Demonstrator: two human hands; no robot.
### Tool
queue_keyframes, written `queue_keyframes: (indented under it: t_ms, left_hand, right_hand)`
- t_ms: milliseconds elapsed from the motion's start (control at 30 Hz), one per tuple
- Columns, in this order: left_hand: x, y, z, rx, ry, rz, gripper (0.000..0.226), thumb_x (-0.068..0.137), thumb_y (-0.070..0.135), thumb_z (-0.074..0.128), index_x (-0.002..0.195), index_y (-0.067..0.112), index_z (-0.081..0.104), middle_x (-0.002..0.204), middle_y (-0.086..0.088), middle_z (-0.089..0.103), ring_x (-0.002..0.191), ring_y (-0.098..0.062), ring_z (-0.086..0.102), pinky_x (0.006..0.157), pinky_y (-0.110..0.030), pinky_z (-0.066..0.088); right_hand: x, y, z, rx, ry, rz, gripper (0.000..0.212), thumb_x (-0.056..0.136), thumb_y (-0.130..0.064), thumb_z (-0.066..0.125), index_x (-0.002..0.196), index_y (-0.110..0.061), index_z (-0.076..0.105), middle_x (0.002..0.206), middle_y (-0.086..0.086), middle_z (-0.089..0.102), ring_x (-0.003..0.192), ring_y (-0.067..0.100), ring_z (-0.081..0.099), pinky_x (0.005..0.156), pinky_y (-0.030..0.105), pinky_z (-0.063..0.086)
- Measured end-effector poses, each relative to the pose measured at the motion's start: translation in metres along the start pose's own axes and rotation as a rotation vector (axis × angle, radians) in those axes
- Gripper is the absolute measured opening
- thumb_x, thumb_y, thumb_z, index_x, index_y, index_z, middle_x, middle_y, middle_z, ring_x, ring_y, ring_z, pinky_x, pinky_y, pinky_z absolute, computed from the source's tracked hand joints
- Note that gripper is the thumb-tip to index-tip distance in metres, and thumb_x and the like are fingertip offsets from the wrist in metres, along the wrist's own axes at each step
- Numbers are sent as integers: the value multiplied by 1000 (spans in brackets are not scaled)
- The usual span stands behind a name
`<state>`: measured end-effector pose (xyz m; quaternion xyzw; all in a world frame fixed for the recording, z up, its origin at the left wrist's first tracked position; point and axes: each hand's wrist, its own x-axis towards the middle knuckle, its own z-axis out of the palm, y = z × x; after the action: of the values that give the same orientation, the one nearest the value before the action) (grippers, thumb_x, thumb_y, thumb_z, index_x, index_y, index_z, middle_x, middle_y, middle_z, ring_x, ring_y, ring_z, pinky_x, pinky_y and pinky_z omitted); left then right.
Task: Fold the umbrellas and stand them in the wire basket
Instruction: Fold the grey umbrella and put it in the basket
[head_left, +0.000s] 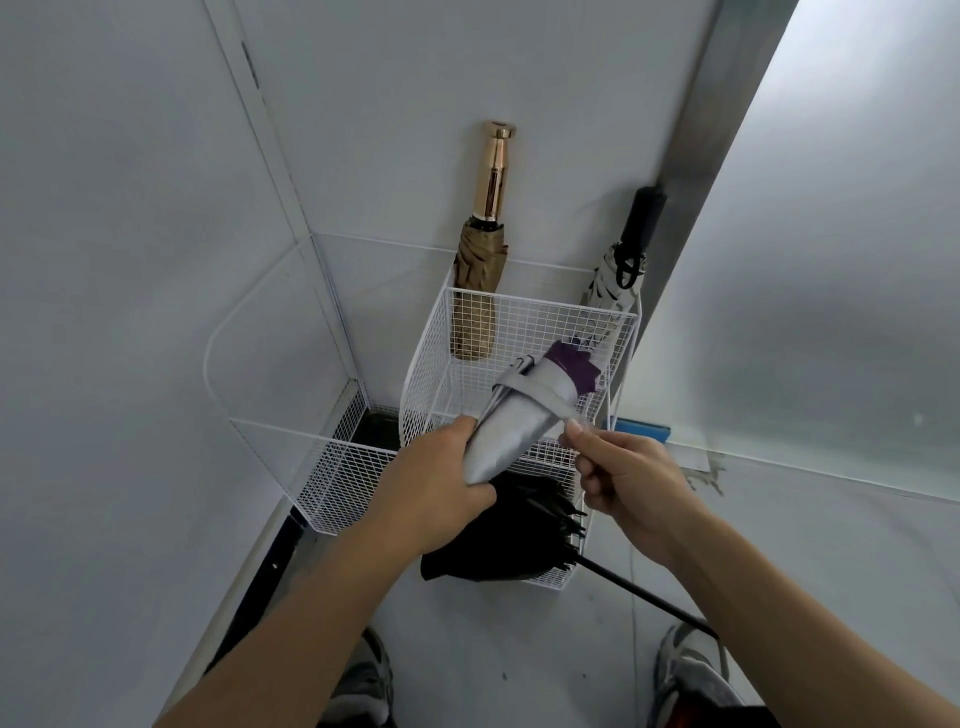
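A folded silver umbrella (514, 415) with a purple edge is held over the white wire basket (441, 332). My left hand (441, 488) grips its lower part. My right hand (623, 478) pinches the umbrella's silver strap, which wraps round the canopy. In the basket stand a tan umbrella (480, 270) with a gold handle at the back left and a white patterned umbrella (621, 280) with a black handle at the back right. A black umbrella (514, 535) lies below my hands, its shaft running out to the lower right.
The basket sits in a corner of white walls; a reflection of it shows in the left wall (311, 467). A blue object (641, 431) lies to the right of the basket. My shoes (691, 675) stand on the grey floor below.
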<state>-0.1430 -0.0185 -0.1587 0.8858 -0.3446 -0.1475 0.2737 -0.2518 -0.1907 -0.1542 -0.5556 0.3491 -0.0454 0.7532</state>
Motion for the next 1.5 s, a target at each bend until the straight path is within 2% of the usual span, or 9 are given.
queue_keyframes:
  t_ms: [233, 367, 500, 700, 933, 1167, 1267, 1400, 1500]
  left_hand:
    - [7, -13, -3, 12, 86, -37, 31, 73, 28, 71, 96, 20, 53, 82, 5, 59, 70, -16, 58, 62, -34, 49]
    - [7, -14, -3, 41, 115, -20, 35, 73, 28, 71, 104, 22, 55, 86, 6, 60, 74, -17, 59, 65, -36, 51]
    - [3, -8, -1, 76, 126, 43, 42, 75, 30, 70, 113, 25, 55, 94, 9, 59, 80, -16, 58, 72, -38, 50]
    - [1, -2, 3, 170, 111, 86, 38, 78, 31, 66, 112, 25, 50, 95, 7, 56, 80, -16, 56, 70, -33, 46]
    - [16, -32, 3, 170, 52, -98, 23, 77, 25, 65, 92, 19, 49, 82, 1, 60, 70, -21, 58, 62, -33, 48]
    - [20, -25, -16, -282, 14, -175, 30, 77, 14, 74, 99, 13, 54, 82, -4, 61, 65, -20, 62, 53, -30, 49]
    - [13, -13, -28, -647, -99, -269, 41, 76, 5, 77, 109, 12, 54, 92, -13, 65, 61, -22, 66, 51, -30, 52]
    - [4, -3, -34, -1010, -335, -274, 41, 75, 3, 75, 108, -2, 52, 73, -18, 62, 44, -24, 56, 37, -25, 46]
    - [-2, 3, -28, -1177, -509, -214, 32, 75, 10, 67, 102, -1, 53, 71, -18, 62, 40, -18, 54, 34, -19, 41]
  right_hand:
    - [-1, 1, 2, -75, -30, -2, 19, 91, -22, 67, 91, -3, 71, 70, 5, 67, 54, 12, 54, 52, 23, 43]
    - [2, -2, 0, -39, 67, -7, 21, 87, -25, 73, 103, -12, 70, 89, 6, 72, 67, 15, 61, 56, 26, 46]
    - [2, -1, 3, -54, 27, 36, 31, 85, -37, 73, 108, -16, 70, 101, 4, 75, 75, 15, 64, 59, 26, 46]
    - [1, 0, 7, -78, 61, 6, 24, 83, -31, 76, 89, -9, 71, 77, 1, 70, 62, 10, 58, 54, 24, 41]
    - [-13, -6, 7, -34, -49, -133, 18, 87, -17, 71, 71, -9, 66, 63, 5, 60, 51, 11, 49, 47, 19, 40]
    - [-17, -6, -1, -51, -39, -102, 19, 87, -16, 72, 70, -8, 67, 61, 4, 61, 49, 10, 49, 46, 19, 39]
    - [-12, -3, -1, -75, -22, -39, 16, 86, -19, 73, 76, -7, 67, 64, 4, 64, 53, 10, 52, 47, 20, 39]
    - [-5, -1, 0, -91, -2, 6, 17, 83, -25, 75, 83, -9, 69, 79, 3, 70, 73, 11, 61, 57, 24, 42]
    - [-4, -5, 1, -18, -51, -40, 20, 72, -29, 77, 77, -12, 67, 87, -1, 73, 89, 12, 66, 68, 29, 45]
